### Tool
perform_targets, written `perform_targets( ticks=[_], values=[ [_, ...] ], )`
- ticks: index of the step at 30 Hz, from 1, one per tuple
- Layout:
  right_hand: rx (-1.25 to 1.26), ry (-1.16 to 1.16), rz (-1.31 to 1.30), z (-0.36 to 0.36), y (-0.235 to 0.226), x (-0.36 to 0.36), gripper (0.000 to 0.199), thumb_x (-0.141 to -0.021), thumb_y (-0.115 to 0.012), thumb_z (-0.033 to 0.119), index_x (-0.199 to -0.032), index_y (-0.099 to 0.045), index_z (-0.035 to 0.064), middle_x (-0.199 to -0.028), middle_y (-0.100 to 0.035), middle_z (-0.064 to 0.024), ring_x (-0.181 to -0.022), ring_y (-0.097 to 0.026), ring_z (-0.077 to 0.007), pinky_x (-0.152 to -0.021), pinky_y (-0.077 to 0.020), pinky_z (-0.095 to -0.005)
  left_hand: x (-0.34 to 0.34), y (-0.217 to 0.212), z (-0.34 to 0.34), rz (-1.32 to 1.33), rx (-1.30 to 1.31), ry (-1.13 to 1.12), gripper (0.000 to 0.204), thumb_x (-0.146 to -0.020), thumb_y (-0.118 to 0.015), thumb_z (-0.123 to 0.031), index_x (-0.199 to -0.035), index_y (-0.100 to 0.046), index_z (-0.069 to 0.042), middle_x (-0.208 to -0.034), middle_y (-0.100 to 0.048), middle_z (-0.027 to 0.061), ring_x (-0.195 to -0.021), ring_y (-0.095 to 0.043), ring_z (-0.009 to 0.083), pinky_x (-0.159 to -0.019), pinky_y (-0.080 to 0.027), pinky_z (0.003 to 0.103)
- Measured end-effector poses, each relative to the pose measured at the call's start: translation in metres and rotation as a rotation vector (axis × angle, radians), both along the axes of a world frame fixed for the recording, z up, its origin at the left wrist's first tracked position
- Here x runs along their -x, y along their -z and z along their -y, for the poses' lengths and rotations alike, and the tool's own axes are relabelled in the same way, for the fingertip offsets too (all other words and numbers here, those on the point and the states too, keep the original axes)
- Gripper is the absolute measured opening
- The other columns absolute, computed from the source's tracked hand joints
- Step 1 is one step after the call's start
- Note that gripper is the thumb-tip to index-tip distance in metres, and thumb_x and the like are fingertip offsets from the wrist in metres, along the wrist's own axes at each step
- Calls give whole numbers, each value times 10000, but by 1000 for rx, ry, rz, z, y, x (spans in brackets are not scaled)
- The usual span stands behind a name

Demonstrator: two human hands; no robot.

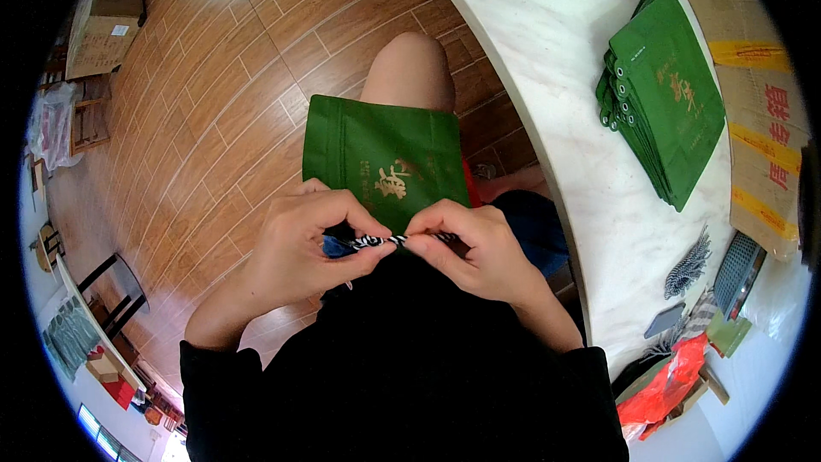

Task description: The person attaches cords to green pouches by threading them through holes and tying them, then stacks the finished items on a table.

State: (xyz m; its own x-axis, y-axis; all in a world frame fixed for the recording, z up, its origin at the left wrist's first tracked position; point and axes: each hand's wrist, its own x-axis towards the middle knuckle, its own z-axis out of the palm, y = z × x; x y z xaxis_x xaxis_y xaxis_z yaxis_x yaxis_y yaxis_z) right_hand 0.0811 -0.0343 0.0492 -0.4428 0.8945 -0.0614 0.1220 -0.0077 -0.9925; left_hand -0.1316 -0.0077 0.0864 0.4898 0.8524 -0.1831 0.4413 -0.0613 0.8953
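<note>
A seated person works a black-and-white striped cord at the mouth of a green fabric bag that lies over the lap, its gold-printed face up. The left hand pinches one stretch of the cord between thumb and fingertips; the right hand is closed on the other end in the same way, the two sets of fingers nearly touching over the bag's near edge.

The bag looks light and limp, a thin non-woven cloth that would fold or slide rather than hold its shape, so the lap is doing the work of a support. The cord appears soft, thin and easily lost from the fingers; a tight pinch close to its tip seems the surest hold, with the bag steadied at its upper hem.

To the person's right curves the pale marble table, its rounded edge close beside the right forearm. On it, well apart from the hands, sits a stack of matching green bags, a flattened cardboard box, a loose bundle of striped cords and a red plastic bag near the rim. The wooden floor to the left lies open, giving the elbows more room on that side than toward the table.
</note>
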Motion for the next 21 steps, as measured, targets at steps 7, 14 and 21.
perform_targets(
  ticks=[7,14,21],
  values=[
    [68,-59,-8,-2,1,-3,139,-815,-669,102,-874,-568,26,-708,-617,-94,-552,-601,-203,-486,-451,-293,-2,1,-2,16,-9,21,129,-677,-779,-92,-772,-691,-94,-689,-646,6,-604,-580,126,-628,-381,249],
    [-9,-65,55,-1,1,-7,153,-815,-661,81,-899,-547,23,-703,-598,-97,-540,-588,-208,-477,-440,-307,0,0,-2,16,-18,10,123,-687,-771,-83,-780,-692,-93,-693,-646,9,-614,-586,129,-626,-389,255],
    [40,0,-77,-4,-1,0,218,-798,-704,132,-921,-562,21,-750,-604,-79,-579,-591,-164,-532,-466,-277,-5,-2,-4,-38,-64,95,177,-684,-782,-124,-825,-679,-98,-741,-647,17,-648,-589,158,-661,-415,258]
  ],
)
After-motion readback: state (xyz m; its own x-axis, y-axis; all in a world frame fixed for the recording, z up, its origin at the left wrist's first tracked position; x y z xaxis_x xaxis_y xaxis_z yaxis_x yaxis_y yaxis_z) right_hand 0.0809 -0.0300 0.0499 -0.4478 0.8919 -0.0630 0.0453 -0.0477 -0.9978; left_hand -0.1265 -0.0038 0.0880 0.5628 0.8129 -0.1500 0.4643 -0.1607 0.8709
